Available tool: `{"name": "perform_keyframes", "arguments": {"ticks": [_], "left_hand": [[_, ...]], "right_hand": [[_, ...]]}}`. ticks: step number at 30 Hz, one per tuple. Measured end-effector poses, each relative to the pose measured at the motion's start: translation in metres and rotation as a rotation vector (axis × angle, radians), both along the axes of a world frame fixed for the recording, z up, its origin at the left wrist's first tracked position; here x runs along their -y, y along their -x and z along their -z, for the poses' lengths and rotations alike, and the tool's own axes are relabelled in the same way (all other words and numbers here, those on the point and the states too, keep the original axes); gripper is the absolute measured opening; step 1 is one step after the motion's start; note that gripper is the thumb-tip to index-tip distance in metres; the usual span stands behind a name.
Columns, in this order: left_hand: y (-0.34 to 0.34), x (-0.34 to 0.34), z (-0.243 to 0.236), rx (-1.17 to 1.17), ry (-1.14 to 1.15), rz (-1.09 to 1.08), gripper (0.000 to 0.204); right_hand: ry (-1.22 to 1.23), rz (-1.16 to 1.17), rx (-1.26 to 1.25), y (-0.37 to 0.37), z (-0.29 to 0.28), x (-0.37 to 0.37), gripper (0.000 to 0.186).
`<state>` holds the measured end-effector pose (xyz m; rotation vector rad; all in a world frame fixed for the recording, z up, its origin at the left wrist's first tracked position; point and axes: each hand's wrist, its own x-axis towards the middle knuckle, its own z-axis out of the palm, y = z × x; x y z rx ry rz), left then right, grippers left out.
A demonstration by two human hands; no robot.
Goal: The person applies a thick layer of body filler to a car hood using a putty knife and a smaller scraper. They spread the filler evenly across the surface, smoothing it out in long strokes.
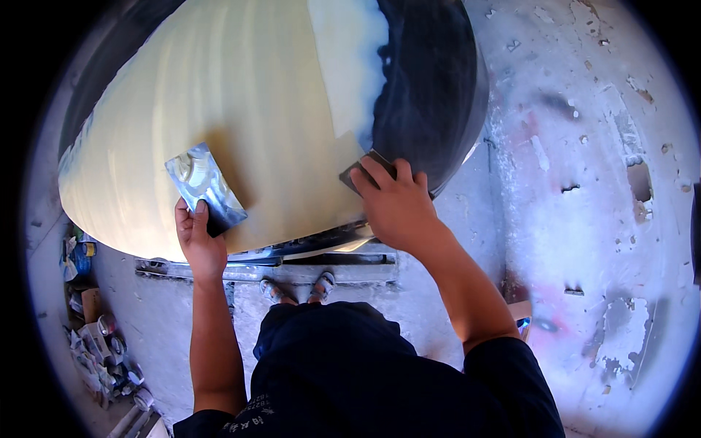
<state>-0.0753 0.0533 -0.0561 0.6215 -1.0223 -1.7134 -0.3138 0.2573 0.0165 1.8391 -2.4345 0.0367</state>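
Watching through the head view, I note the left hand [198, 247] pinching a shiny plate [216, 196], thumb on top, a pale dab of paste [191, 169] near its far end. Plate held above a big curved panel [241, 87], shadow falling beside it. Right hand [398, 210] holds a dark spreader [384, 162], fingers splayed across its upper face, thumb hidden from me; it sits where the panel's yellow coat meets the dark area [431, 95], near the close edge. Contact with the surface: I cannot tell.
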Motion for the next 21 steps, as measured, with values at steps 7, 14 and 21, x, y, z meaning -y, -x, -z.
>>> {"name": "perform_keyframes", "arguments": {"ticks": [7, 14, 21], "left_hand": [[0.002, 0.002, 0.0, 0.03, 0.033, -0.011, 0.025], [0.002, 0.005, 0.005, 0.003, 0.055, -0.003, 0.025], [0.004, 0.003, 0.004, 0.002, 0.045, -0.009, 0.026]], "right_hand": [[0.03, 0.006, -0.008, -0.009, 0.019, -0.036, 0.048], [0.022, 0.009, -0.061, -0.003, 0.013, -0.062, 0.049], [0.073, -0.004, -0.023, 0.04, -0.025, 0.017, 0.043]]}}
